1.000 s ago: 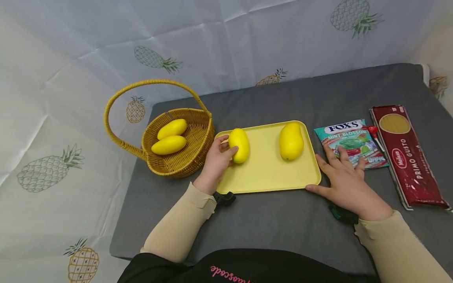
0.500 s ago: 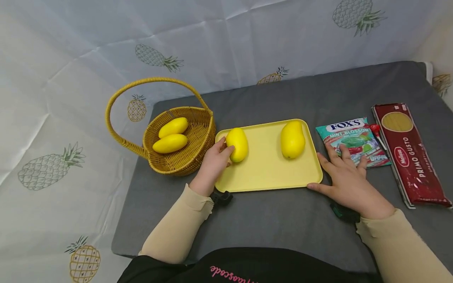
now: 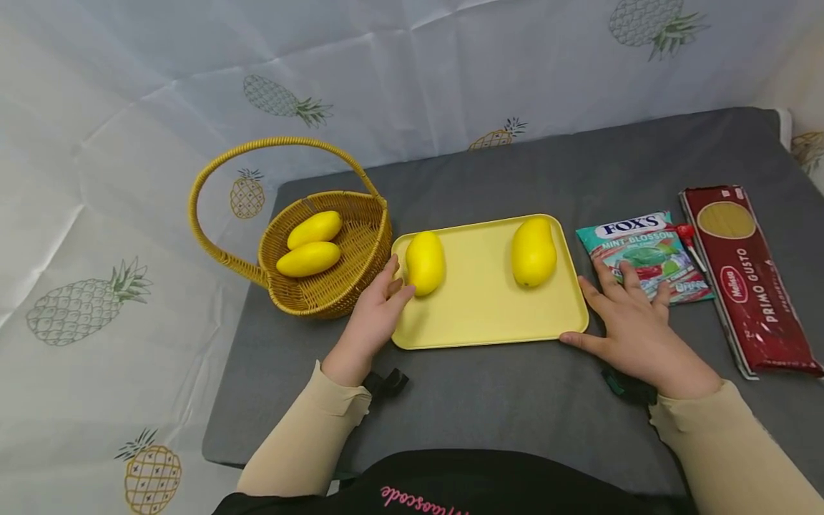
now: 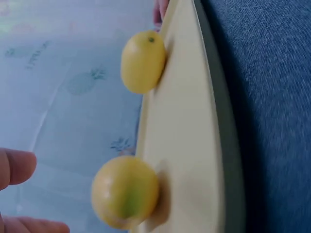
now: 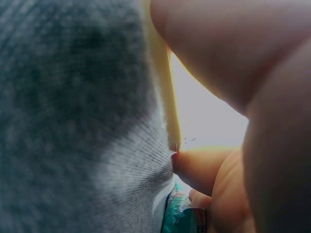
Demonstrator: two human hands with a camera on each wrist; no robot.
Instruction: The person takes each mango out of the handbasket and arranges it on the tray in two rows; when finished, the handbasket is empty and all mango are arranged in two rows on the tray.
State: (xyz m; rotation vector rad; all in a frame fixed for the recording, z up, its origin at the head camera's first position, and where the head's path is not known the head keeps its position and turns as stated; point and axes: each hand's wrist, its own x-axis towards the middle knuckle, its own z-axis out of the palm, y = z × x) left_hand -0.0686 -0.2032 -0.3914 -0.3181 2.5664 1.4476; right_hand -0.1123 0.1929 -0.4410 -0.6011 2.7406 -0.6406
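Observation:
A yellow mango (image 3: 425, 263) lies on the left part of the yellow tray (image 3: 479, 315); a second, larger mango (image 3: 533, 252) lies towards the tray's right end. Just left of the first mango is my left hand (image 3: 373, 312), its thumb and fingers spread apart. The left wrist view shows a gap between those fingertips (image 4: 22, 166) and the near mango (image 4: 125, 192). My right hand (image 3: 634, 332) rests with fingers spread, thumb at the tray's lower right corner and other fingertips over a green candy bag (image 3: 644, 247).
A wicker basket (image 3: 357, 275) with a tall handle stands left of the tray, holding two yellow mangoes (image 3: 309, 259). Right of the candy bag lie a red lollipop (image 3: 686, 231) and a long dark red spaghetti pack (image 3: 749, 286). Grey cloth (image 3: 489, 400) covers the table.
My left hand has let go of the mango and drawn back to the left. That mango sits slightly further left on the tray. My right hand has stayed put.

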